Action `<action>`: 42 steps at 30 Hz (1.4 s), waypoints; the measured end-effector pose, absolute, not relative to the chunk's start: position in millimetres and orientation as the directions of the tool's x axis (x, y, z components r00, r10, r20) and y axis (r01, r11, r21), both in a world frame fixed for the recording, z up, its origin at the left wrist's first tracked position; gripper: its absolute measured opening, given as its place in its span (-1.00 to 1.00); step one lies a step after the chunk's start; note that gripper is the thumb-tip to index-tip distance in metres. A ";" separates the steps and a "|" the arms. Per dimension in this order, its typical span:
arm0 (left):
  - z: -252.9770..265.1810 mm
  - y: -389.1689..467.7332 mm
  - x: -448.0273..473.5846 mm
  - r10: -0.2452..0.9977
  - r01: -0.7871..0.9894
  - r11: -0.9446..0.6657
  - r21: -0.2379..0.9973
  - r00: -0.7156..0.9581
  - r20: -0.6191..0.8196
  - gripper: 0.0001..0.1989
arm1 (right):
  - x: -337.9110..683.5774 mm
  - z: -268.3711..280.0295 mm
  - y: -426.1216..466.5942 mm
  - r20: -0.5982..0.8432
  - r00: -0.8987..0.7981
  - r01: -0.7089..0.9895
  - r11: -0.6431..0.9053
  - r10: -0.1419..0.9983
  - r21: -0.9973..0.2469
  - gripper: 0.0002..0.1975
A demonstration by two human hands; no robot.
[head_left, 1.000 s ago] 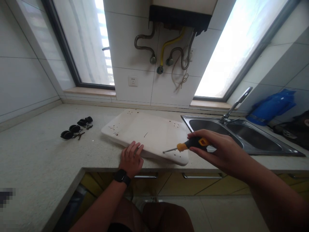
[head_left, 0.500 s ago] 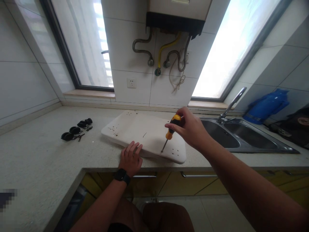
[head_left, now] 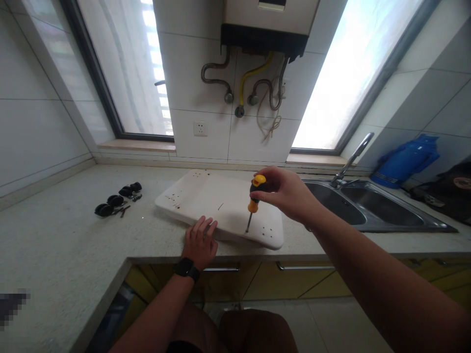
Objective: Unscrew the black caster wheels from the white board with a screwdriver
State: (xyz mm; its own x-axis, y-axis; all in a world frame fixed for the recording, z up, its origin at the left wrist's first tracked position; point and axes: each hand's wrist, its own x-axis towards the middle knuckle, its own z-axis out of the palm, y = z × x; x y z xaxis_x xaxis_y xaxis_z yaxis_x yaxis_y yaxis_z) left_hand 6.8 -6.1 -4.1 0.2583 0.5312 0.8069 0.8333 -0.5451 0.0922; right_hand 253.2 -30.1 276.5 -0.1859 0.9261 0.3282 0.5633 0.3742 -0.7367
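Note:
A white board [head_left: 206, 193] with rounded corners and groups of small holes lies on the counter. My right hand [head_left: 281, 187] grips a yellow-and-black screwdriver [head_left: 253, 206] by its handle. The screwdriver stands nearly upright, its tip at a hole near the board's front right edge; whether a screw sits there is too small to tell. With fingers stretched out, my left hand [head_left: 200, 240] rests on the front edge of the board. Black caster wheels [head_left: 115, 200] lie to the left, beside several small screws [head_left: 137, 197].
A steel double sink [head_left: 379, 206] with a faucet [head_left: 353, 159] is on the right. Beyond it stand a blue thermos-like jug [head_left: 406, 161] and a dark bag [head_left: 451, 189]. A water heater [head_left: 270, 29] with hoses hangs on the wall. Drawer handles [head_left: 305, 267] run below the counter edge.
The screwdriver's handle has swung left to a more upright angle, and my right hand has moved left with it. Its tip stays at the same hole; my left hand keeps its place.

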 end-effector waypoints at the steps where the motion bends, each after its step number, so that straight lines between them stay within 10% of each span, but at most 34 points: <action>1: -3.8 -6.1 6.9 0.531 0.833 -0.546 0.093 0.258 0.807 -0.22 | 252.8 277.8 -30.3 0.312 -0.236 0.553 0.392 0.920 -0.735 -0.55; 12: -5.1 -5.3 6.7 0.526 0.832 -0.548 0.087 0.262 0.809 -0.24 | 235.5 269.5 -24.2 0.483 -0.181 0.788 0.420 0.857 -0.451 -0.64; 19: -6.7 -5.1 7.1 0.531 0.833 -0.546 0.092 0.259 0.807 -0.22 | 244.1 272.5 -24.6 0.371 -0.234 0.630 0.431 0.899 -0.646 -0.44; 28: -4.7 -5.8 6.7 0.527 0.832 -0.548 0.087 0.262 0.808 -0.23 | 238.3 270.9 -23.8 0.454 -0.161 0.795 0.388 0.876 -0.466 -0.59; 35: -4.2 -6.4 7.0 0.531 0.831 -0.549 0.091 0.262 0.806 -0.24 | 245.2 275.2 -25.4 0.332 -0.259 0.608 0.420 0.907 -0.674 -0.52; 42: -3.0 -6.5 7.3 0.521 0.836 -0.543 0.081 0.260 0.813 -0.27 | 236.7 271.9 -28.5 0.336 -0.231 0.719 0.392 0.913 -0.573 -0.63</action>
State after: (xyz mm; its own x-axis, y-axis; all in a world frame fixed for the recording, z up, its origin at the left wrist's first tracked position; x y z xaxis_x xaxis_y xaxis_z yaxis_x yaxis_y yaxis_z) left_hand 7.3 -6.5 -3.0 0.2605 0.5210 0.8128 0.8356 -0.5434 0.0805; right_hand 236.7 -28.5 271.9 -0.2307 0.9133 0.3356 0.7194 0.3923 -0.5732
